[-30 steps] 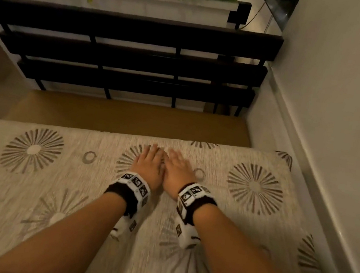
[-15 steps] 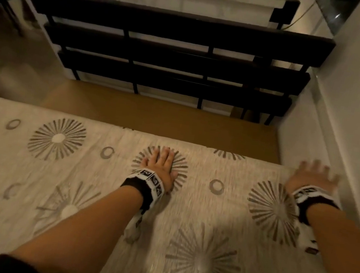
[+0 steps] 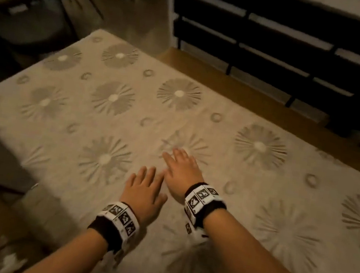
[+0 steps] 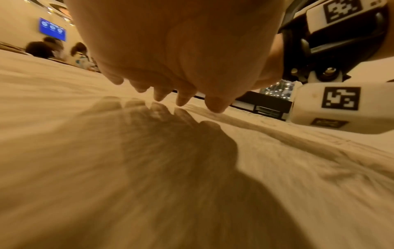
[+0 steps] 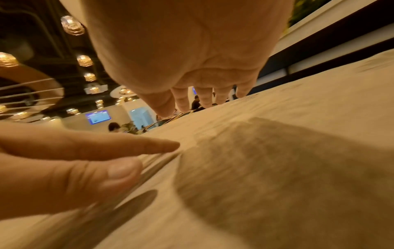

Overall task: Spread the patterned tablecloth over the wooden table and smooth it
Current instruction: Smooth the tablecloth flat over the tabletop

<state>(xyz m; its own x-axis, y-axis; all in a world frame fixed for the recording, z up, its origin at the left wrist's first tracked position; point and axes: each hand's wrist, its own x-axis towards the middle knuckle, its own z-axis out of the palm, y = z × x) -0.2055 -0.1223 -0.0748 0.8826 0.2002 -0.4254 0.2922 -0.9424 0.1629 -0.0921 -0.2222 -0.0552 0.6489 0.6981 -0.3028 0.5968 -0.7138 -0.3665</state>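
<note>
cloth: the beige woven tablecloth with grey sunburst and ring print (image 3: 201, 116) is already lying over the counter, covering nearly all of it; a strip of bare wood (image 3: 241, 84) shows along the far edge
left grip: left hand (image 3: 144, 192) released, fingers straight, hovering a hair above the fabric going by the shadow in the left wrist view
right grip: right hand (image 3: 181, 172) also released and flat, just ahead of the left one and nearly touching it, fingertips (image 5: 204, 101) low on the cloth
trouble spot: a soft ridge in the fabric (image 4: 266, 128) runs off to the right of the left hand
how I'd do it: palms flat, light pressure, start together in the middle and sweep apart toward the edges so the ridge gets pushed off the side
watch out: pressing too hard probably drags the whole cloth and uncovers more wood, so go gentle and keep fingers straight
</note>
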